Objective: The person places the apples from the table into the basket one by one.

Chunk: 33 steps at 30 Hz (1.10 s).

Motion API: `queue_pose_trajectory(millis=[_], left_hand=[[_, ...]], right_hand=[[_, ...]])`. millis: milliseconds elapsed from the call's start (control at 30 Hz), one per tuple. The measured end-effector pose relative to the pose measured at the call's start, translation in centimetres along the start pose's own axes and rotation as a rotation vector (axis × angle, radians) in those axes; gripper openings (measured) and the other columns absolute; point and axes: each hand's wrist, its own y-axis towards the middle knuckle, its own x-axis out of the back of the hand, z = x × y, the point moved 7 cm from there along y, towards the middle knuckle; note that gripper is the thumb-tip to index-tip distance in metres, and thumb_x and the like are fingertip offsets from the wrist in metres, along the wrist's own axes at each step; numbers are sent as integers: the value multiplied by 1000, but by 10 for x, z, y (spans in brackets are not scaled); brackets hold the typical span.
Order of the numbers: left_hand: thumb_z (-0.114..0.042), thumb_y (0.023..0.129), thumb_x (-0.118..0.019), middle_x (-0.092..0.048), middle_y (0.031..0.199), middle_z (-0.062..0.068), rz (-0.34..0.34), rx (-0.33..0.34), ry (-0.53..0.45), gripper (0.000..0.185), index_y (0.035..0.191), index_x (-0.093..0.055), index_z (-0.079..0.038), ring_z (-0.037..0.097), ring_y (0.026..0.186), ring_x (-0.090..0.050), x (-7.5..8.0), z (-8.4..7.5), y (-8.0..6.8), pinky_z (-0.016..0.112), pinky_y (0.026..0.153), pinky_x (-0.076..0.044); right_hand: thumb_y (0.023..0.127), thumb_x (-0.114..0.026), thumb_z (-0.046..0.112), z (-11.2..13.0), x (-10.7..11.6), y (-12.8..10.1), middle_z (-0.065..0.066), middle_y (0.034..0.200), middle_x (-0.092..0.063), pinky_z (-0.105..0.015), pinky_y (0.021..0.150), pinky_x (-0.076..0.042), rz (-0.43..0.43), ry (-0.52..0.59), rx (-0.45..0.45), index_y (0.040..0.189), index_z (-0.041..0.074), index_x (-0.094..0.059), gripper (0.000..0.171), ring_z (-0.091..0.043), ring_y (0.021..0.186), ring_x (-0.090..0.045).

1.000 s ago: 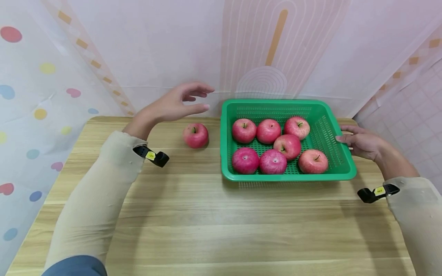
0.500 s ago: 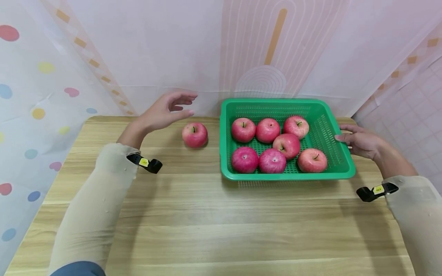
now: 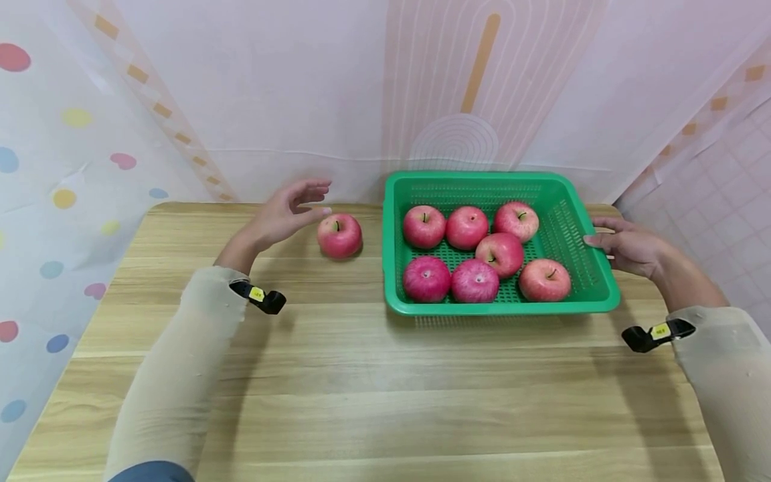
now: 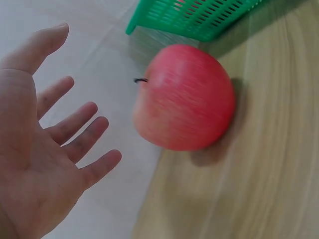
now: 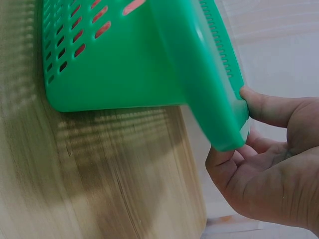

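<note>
A round red-and-pink apple with a short dark stem [image 3: 340, 235] sat alone on the pale wood-grain tabletop [image 3: 361, 388], just left of the green perforated plastic basket [image 3: 502, 309] and apart from its wall by a narrow strip of table. The left hand [image 3: 282, 213] hovered at the far-left side of that apple, fingers spread and straight, palm turned toward the fruit; in the left wrist view the fingertips [image 4: 109, 158] stood clear of the apple's skin, so the hand held nothing, though from the head view the thumb tip looked very close to it. Nothing lay between the palm and the apple. Behind both, the table ended at a pale pink wall covering with an arched line pattern [image 3: 464, 100], and a white curtain with coloured dots and hearts [image 3: 60, 167] hung along the left side. The right hand [image 3: 626, 249] gripped the basket's right rim, thumb over the top edge and fingers curled under the lip, as the right wrist view showed plainly. Inside the basket lay seven more red apples: three in a row along the far side [image 3: 466, 227], one near the middle [image 3: 500, 255], and three along the near side [image 3: 476, 281], several touching their neighbours. Each forearm wore a beige sleeve [image 3: 181, 355] with a small black clip bearing a yellow tag [image 3: 260, 296] at the wrist.
</note>
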Motion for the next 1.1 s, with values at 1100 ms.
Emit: queue_pose_trajectory(millis=[1100], left_hand=[[-17,84,-84,-49,147,15,42,53,43,84,154,-39,-5,31,128,-50,-48,41,9,48,109,-42]], right_hand=[[107,-47,2,-1,1,0,2,95,-70,-30,73,-58,7,5,9,108,29,-62,31,-12,85,-69]])
